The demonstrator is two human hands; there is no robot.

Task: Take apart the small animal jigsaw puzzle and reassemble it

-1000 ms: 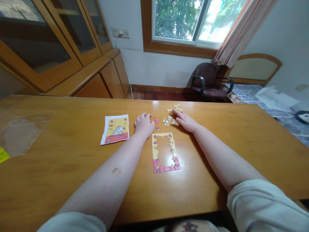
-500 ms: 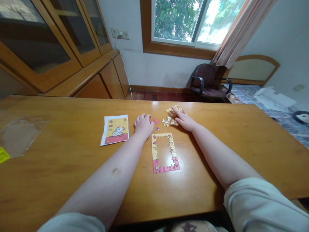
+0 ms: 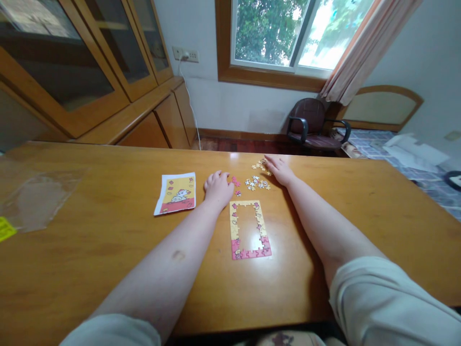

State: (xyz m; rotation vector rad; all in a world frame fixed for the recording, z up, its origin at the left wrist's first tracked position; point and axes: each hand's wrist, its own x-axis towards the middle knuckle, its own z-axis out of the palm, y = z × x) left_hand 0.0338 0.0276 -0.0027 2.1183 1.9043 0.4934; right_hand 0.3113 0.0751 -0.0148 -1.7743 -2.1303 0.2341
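Note:
My left hand (image 3: 219,187) rests on the table with its fingers apart, just left of a few pink puzzle pieces (image 3: 236,181). At the far side, my right hand (image 3: 280,169) lies open, its fingertips at the right edge of a pile of yellow puzzle pieces (image 3: 260,165). Between the hands lies a cluster of white puzzle pieces (image 3: 255,182). Nearer to me is a joined puzzle border (image 3: 249,253), yellow above and pink below, with the tabletop showing through its middle. A printed picture sheet (image 3: 177,193) of a white animal lies left of my left hand.
A clear plastic bag (image 3: 39,199) with a yellow label lies at the left of the wooden table (image 3: 118,240). Beyond the table's far edge stand a wooden cabinet (image 3: 144,105), an office chair (image 3: 312,126) and a bed (image 3: 389,149).
My right hand has shifted from over the yellow and white pieces to their right side, uncovering more of both. My left hand stays beside the pink pieces. The view has shifted slightly.

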